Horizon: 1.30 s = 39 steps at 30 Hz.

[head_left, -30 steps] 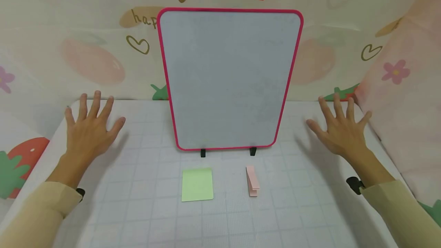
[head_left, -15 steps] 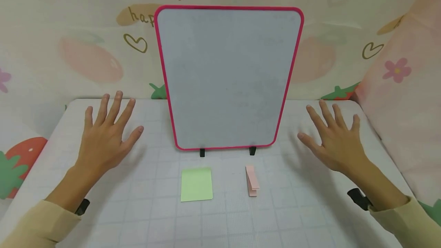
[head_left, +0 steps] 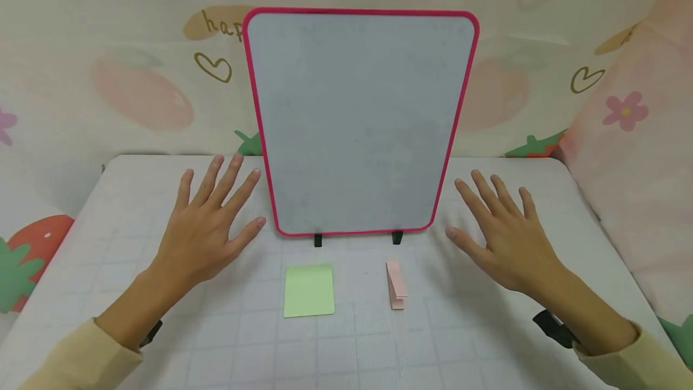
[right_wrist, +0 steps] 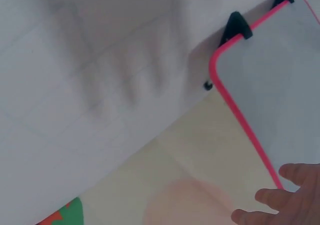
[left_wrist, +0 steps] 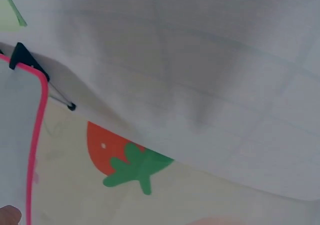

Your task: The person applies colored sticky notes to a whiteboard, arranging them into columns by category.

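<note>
My left hand (head_left: 208,230) hovers over the left part of the table, fingers spread, holding nothing; its shadow falls below. On the other side my right hand (head_left: 509,242) is likewise raised with spread fingers and holds nothing. Between them, a whiteboard (head_left: 360,125) with a pink-red frame stands on black feet, leaning back. In front of it lie a light green sticky note pad (head_left: 309,290) and a narrow pink item (head_left: 396,284) shaped like a small stapler. A fingertip (left_wrist: 9,215) shows in the left wrist view, and several fingers (right_wrist: 285,197) in the right wrist view.
The white table (head_left: 352,354) has a faint grid pattern. Behind it hangs a cream cloth (head_left: 135,29) printed with strawberries and hearts. A pink cloth (head_left: 644,167) closes off the right side. The black stand foot (left_wrist: 27,62) juts out under the board.
Both hands have moved inward toward the whiteboard and slightly nearer to me, the left one farther. Their fingers stay spread. The pad, the pink item and the whiteboard have not moved on the table.
</note>
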Available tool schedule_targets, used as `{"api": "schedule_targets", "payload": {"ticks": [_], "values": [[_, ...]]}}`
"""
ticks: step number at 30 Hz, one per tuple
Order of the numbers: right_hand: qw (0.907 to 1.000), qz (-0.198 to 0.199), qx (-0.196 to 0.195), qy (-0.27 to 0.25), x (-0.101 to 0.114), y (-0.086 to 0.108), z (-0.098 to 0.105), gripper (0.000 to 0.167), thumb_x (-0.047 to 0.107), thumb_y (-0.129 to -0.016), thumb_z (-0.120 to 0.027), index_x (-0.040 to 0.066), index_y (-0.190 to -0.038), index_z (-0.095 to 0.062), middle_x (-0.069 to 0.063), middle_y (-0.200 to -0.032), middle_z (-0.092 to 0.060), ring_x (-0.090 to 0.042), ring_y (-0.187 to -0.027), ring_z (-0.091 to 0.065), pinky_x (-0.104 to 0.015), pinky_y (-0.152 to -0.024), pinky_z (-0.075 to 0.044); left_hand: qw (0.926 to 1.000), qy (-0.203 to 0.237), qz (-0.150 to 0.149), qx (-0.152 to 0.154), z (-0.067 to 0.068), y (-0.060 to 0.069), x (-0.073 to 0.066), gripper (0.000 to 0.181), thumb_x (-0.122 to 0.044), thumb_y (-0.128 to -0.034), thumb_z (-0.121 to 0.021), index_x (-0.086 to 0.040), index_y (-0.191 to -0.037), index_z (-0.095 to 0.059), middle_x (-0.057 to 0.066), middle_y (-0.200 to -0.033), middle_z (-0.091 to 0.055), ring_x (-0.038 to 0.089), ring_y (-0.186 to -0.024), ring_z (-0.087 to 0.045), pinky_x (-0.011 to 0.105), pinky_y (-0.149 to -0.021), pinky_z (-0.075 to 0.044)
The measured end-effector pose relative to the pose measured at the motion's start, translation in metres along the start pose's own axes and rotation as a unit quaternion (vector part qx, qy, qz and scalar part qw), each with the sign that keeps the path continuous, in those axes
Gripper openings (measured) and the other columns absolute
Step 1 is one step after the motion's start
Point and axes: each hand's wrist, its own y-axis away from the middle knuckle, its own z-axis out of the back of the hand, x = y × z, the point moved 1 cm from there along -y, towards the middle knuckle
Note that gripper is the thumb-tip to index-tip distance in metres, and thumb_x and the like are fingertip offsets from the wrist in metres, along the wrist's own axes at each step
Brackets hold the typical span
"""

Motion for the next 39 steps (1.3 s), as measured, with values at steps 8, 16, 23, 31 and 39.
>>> {"api": "schedule_targets", "payload": {"ticks": [8, 16, 23, 31, 39], "values": [[0.9990, 0.045, 0.000, -0.008, 0.016, 0.004, -0.011, 0.076, 0.052, -0.098, -0.051, 0.020, -0.160, -0.022, -0.009, -0.165, -0.017, -0.037, -0.150, -0.017, -0.067, -0.114, -0.005, 0.9990, 0.019, -0.039, 0.010, -0.006, -0.005, -0.022, 0.071, -0.061, -0.1007, -0.022, -0.020, -0.157, -0.032, 0.003, -0.166, -0.015, 0.027, -0.153, -0.011, 0.063, -0.117, -0.009], [0.9944, 0.071, 0.035, -0.071, 0.031, 0.008, -0.026, 0.072, 0.050, -0.099, -0.053, 0.020, -0.159, -0.027, -0.003, -0.164, -0.024, -0.031, -0.150, -0.020, -0.063, -0.116, -0.011, 0.9915, 0.070, -0.087, 0.067, -0.016, -0.006, -0.053, 0.071, -0.056, -0.1018, -0.035, -0.017, -0.159, -0.024, 0.002, -0.166, -0.017, 0.025, -0.152, -0.015, 0.059, -0.118, -0.010], [0.9818, 0.123, 0.062, -0.131, 0.040, 0.011, -0.040, 0.066, 0.043, -0.099, -0.059, 0.017, -0.155, -0.036, -0.003, -0.159, -0.035, -0.027, -0.148, -0.028, -0.056, -0.116, -0.022, 0.9762, 0.096, -0.141, 0.134, -0.026, -0.004, -0.084, 0.070, -0.054, -0.1026, -0.038, -0.013, -0.159, -0.026, 0.001, -0.165, -0.022, 0.022, -0.152, -0.018, 0.058, -0.118, -0.017], [0.9664, 0.165, 0.076, -0.182, 0.044, 0.014, -0.052, 0.061, 0.034, -0.095, -0.067, 0.016, -0.150, -0.046, -0.003, -0.154, -0.044, -0.026, -0.144, -0.037, -0.054, -0.111, -0.034, 0.9460, 0.134, -0.172, 0.240, -0.029, -0.002, -0.108, 0.068, -0.058, -0.1030, -0.034, -0.019, -0.158, -0.028, -0.005, -0.162, -0.028, 0.016, -0.149, -0.026, 0.053, -0.119, -0.019], [0.9621, 0.154, 0.100, -0.202, 0.045, 0.017, -0.059, 0.057, 0.039, -0.094, -0.068, 0.014, -0.144, -0.054, 0.001, -0.148, -0.051, -0.024, -0.142, -0.040, -0.054, -0.109, -0.039, 0.9192, 0.163, -0.230, 0.275, -0.032, 0.006, -0.131, 0.066, -0.058, -0.1037, -0.029, -0.019, -0.157, -0.033, -0.005, -0.161, -0.031, 0.016, -0.146, -0.031, 0.052, -0.117, -0.025]]}}
